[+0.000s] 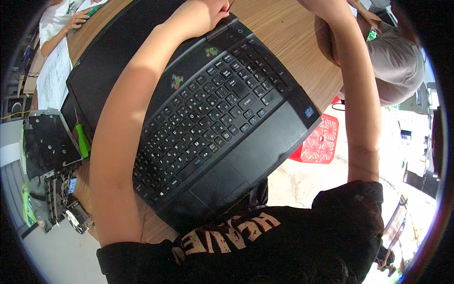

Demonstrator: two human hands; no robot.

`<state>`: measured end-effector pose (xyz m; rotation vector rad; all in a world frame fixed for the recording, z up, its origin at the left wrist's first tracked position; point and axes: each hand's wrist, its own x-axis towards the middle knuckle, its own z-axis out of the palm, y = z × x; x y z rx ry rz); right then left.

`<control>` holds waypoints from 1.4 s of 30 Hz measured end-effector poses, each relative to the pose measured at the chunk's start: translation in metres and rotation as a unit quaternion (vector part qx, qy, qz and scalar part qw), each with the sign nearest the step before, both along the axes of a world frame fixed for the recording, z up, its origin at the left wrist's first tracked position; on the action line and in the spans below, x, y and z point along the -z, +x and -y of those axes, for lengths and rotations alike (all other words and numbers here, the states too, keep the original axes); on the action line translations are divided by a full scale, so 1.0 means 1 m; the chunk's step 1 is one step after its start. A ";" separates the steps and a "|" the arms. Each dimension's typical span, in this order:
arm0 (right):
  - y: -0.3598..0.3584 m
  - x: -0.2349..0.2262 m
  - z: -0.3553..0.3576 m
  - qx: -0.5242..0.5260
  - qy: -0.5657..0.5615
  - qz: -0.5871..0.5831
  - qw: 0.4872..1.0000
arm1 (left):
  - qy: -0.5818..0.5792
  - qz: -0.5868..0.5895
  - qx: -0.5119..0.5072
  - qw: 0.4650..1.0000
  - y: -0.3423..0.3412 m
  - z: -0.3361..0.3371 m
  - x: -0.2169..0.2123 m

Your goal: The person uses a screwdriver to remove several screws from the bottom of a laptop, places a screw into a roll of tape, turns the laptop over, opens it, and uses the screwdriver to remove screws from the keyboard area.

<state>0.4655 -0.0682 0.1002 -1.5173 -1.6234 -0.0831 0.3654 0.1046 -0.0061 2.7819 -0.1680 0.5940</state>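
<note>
A black laptop lies open and turned at an angle on the wooden table, its keyboard toward me. Its lid leans far back beyond my left forearm. Two small plant-like stickers sit on the strip above the keys. My left hand is closed by the laptop's far hinge corner, fingers curled together at the top edge; whatever they pinch is too small or hidden to make out. Above the table's far right side, my right hand is cut off by the picture's top edge, so its fingers are hidden.
A green-handled screwdriver lies left of the laptop, near a dark metal panel and stripped electronic parts. Printed papers lie by another person's hand, which holds a green object. A red plastic stool stands below the table's right edge. Another person sits far right.
</note>
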 end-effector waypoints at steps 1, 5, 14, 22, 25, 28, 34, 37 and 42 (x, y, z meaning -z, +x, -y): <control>-0.001 -0.001 0.005 -0.001 0.000 0.000 1.000 | 0.042 0.007 0.007 0.999 -0.001 0.000 0.000; -0.005 -0.012 0.044 0.088 0.108 -0.027 0.990 | 0.055 0.004 0.007 0.998 0.000 0.009 -0.005; -0.059 0.007 0.110 0.191 0.220 -0.161 0.943 | 0.021 -0.053 -0.141 0.988 -0.200 -0.002 -0.111; -0.075 0.057 0.154 0.191 0.192 -0.234 0.934 | -0.142 -0.016 -0.410 0.901 -0.462 0.087 -0.101; -0.075 0.065 0.146 0.167 0.183 -0.288 0.925 | -0.191 -0.047 -0.544 0.816 -0.517 0.126 -0.074; -0.085 0.061 0.132 0.212 0.166 -0.264 0.926 | -0.208 -0.059 -0.579 0.786 -0.550 0.153 -0.047; -0.072 0.061 0.131 0.209 0.128 -0.208 0.947 | -0.175 -0.042 -0.609 0.772 -0.573 0.169 -0.003; -0.051 0.064 0.134 0.194 0.103 -0.215 0.952 | -0.171 -0.028 -0.631 0.757 -0.570 0.171 0.004; -0.081 0.065 0.127 0.160 0.112 -0.269 0.943 | -0.133 0.003 -0.604 0.786 -0.549 0.165 0.014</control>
